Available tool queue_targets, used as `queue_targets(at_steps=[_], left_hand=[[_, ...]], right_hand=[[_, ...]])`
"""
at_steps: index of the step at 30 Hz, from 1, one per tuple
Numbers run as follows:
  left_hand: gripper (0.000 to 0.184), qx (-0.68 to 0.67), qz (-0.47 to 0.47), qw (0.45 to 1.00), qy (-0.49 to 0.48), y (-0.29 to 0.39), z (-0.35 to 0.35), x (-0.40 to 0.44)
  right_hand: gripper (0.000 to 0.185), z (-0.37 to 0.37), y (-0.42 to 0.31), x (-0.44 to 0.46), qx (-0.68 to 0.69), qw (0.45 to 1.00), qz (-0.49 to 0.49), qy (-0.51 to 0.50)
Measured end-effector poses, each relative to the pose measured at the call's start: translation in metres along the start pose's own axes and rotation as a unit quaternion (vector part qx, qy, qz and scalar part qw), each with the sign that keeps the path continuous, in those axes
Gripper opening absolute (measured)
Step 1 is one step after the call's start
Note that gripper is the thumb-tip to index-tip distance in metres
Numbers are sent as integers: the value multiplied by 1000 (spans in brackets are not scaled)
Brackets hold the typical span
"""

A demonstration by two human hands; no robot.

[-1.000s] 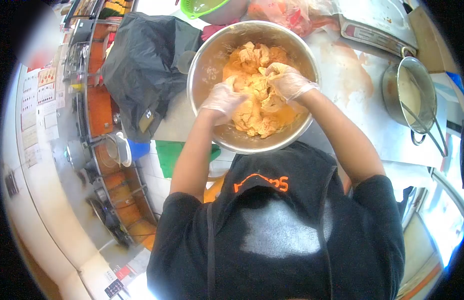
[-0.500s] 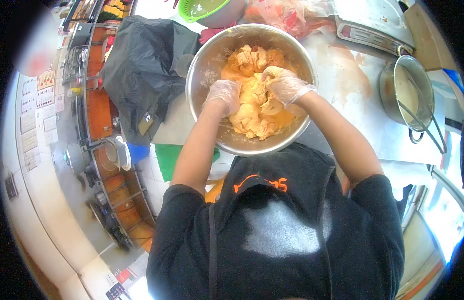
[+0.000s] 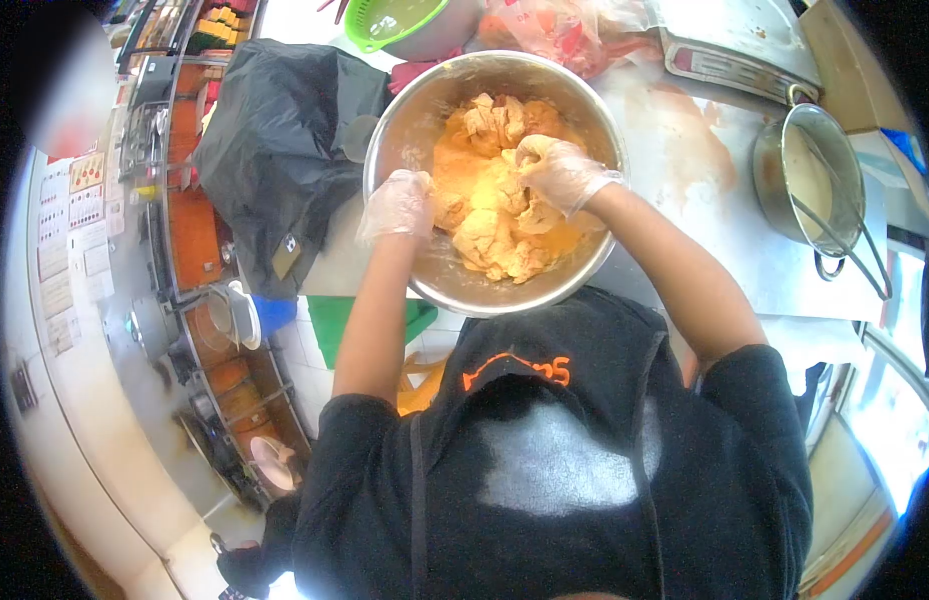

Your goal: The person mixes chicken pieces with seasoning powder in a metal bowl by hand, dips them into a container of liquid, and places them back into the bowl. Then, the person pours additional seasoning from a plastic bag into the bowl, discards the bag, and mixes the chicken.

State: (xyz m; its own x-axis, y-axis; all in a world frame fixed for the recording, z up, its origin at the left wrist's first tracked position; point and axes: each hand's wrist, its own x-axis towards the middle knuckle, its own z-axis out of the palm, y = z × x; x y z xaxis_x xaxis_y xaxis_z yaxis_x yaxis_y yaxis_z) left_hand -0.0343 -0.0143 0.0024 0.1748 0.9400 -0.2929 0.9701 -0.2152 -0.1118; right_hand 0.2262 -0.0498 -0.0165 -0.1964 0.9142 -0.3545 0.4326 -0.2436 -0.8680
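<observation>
A large steel mixing bowl (image 3: 390, 130) stands on the metal counter in front of me. In it lie lumpy pieces that look like chicken (image 3: 490, 245), coated in orange-yellow flour or batter. My left hand (image 3: 397, 207), in a clear plastic glove, is at the bowl's left rim with its fingers curled over the edge. Inside the bowl on the right, my gloved right hand (image 3: 565, 175) has its fingers closed around one coated chicken piece (image 3: 535, 212). Part of that piece is hidden by the hand.
A black plastic bag (image 3: 285, 130) covers something left of the bowl. Behind are a green colander (image 3: 370, 40) and plastic bags (image 3: 565, 35). On the right stand a scale (image 3: 735, 65) and a pot (image 3: 770, 190) with tongs (image 3: 850, 250). A dark-clothed figure (image 3: 255, 560) shows at lower left.
My left hand has left the coated pieces and moved left to the bowl's rim. My right hand stays on its piece. A dark figure and a pinkish round shape have appeared at lower left.
</observation>
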Motion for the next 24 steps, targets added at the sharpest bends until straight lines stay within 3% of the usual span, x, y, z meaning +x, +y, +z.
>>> queue_targets(at_steps=[1,3,4,6,7,9,10,12,16,18,19,21,23,24], left_hand=[[18,0,2,1000,0,-2,-2,-3],[16,-123,56,981,136,-8,-6,-9],[16,-123,57,981,136,-11,1,-5],[13,-402,60,912,64,-18,19,4],[13,-403,59,911,65,-6,3,-1],[16,-573,24,817,-62,26,-21,-9],[16,-574,25,816,-60,37,-17,-9],[20,-648,35,759,-44,55,0,-7],[36,-520,14,854,-16,83,-12,-17],[48,-474,-41,878,-51,90,-37,-22],[52,-465,-65,880,-70,86,-37,-19],[56,-454,-90,882,-88,83,-40,-18],[61,-327,111,931,-114,84,-47,-20],[61,-327,111,931,-115,86,-50,-23]], right_hand=[[15,0,1,0,1,1000,1,1],[15,3,4,2,14,999,-24,17],[15,4,6,4,14,999,-23,18],[14,6,10,9,34,998,-43,11],[14,9,14,11,32,998,-43,10],[15,14,19,14,58,996,-64,23],[15,12,16,12,56,996,-65,23],[18,10,11,6,39,998,-57,-2],[26,4,12,11,-10,994,-92,-50],[30,-2,-2,-1,-125,972,-194,-50],[30,1,-6,-6,-125,972,-194,-50],[29,9,-14,-13,-90,993,-71,11],[28,13,-8,-8,-101,991,-91,6],[27,15,-5,-6,-112,988,-110,0]])
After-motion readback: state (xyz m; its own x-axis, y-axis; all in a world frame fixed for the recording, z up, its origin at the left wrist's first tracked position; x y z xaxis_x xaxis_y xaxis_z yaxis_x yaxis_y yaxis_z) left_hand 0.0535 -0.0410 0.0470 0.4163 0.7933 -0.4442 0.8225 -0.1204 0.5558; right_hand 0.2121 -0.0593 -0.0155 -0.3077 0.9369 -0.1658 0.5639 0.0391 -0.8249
